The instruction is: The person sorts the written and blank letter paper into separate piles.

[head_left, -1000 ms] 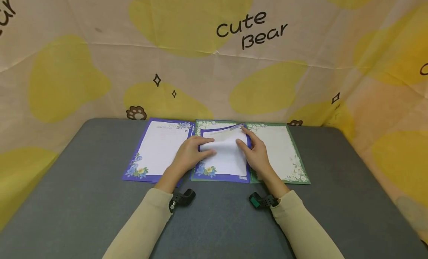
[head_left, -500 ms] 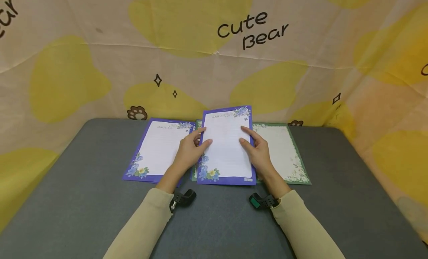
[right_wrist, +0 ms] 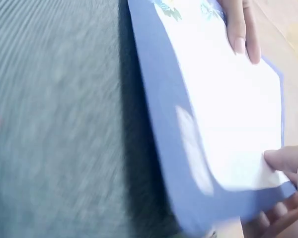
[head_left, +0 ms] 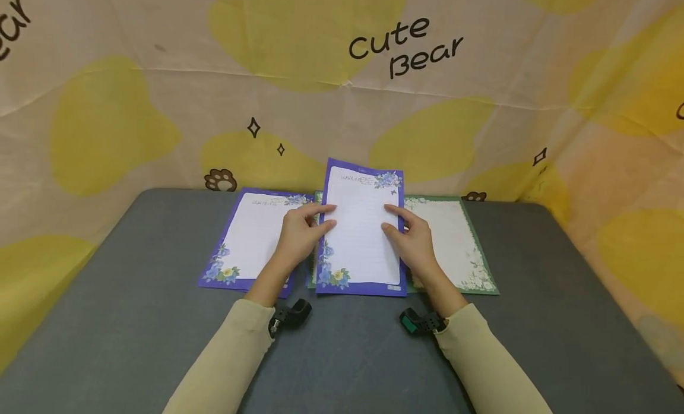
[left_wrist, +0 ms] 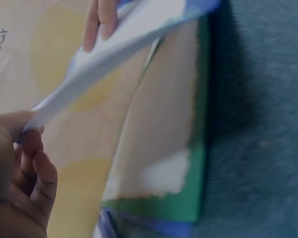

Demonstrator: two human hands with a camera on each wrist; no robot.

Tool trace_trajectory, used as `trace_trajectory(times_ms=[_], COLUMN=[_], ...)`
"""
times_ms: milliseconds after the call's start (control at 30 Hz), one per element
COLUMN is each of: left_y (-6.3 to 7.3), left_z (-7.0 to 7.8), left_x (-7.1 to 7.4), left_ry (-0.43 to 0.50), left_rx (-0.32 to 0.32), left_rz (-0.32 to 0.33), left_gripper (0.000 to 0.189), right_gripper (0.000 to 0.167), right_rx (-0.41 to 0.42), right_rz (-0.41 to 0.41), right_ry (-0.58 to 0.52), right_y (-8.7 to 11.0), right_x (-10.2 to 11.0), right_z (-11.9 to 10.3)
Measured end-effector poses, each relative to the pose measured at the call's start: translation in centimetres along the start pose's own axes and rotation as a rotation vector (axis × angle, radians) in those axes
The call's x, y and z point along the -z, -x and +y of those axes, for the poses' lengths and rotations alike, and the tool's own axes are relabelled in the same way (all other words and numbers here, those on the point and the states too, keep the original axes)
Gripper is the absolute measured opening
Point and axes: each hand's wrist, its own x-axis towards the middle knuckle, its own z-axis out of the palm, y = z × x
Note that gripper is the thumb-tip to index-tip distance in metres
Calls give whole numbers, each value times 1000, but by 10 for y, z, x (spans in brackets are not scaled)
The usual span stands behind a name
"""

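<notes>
A letter sheet with a purple border and blue flowers (head_left: 360, 242) is raised at a tilt in the middle of the head view. My left hand (head_left: 300, 233) pinches its left edge between thumb and fingers; in the left wrist view that hand (left_wrist: 22, 173) has the thumb on one face and fingertips behind. On the opposite edge my right hand (head_left: 414, 239) grips with the thumb on the front, and the right wrist view shows this hand (right_wrist: 285, 173) near a corner. Below the raised sheet lies a green-bordered sheet (left_wrist: 154, 134), mostly hidden in the head view.
Another purple-bordered sheet (head_left: 243, 236) lies to the left on the grey table (head_left: 342, 354). A green-bordered sheet with white flowers (head_left: 446, 242) lies to the right. Behind the table hangs a yellow-patterned cloth (head_left: 320, 123).
The purple-bordered sheet, bowed and low over the others a second ago, has been lifted and straightened between both hands. Its top left corner has risen further since half a second ago.
</notes>
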Motion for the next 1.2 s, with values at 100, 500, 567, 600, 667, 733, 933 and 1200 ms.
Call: trace_trajectory(times_ms=[100,500,567,600,667,733,933,1200], left_y=[-1,-5,-5,-6,-6,-6,-2,4], left_z=[3,12,12,13,13,14,20,16], left_x=[8,57,65,70,78,86,109,133], left_ry=[-26,-53,-43,-40,-36,-43,-188,-368], left_rx=[2,42,45,49,67,93,163,200], left_rz=[7,43,54,58,63,64,52,88], left_gripper=[30,33,33,33,33,33,37,40], right_gripper=[38,31,29,28,26,25,25,30], right_rx=[13,123,114,102,71,42,35,32], right_rz=[41,90,98,98,94,88,57,-65], right_ry=[50,72,63,48,8,-33,-82,-118], right_y=[0,-7,-10,-12,-15,-18,-22,-21], right_x=[-2,-22,-27,-30,-35,-40,-62,-91], right_z=[-7,-44,-50,-52,-56,-60,-71,-85])
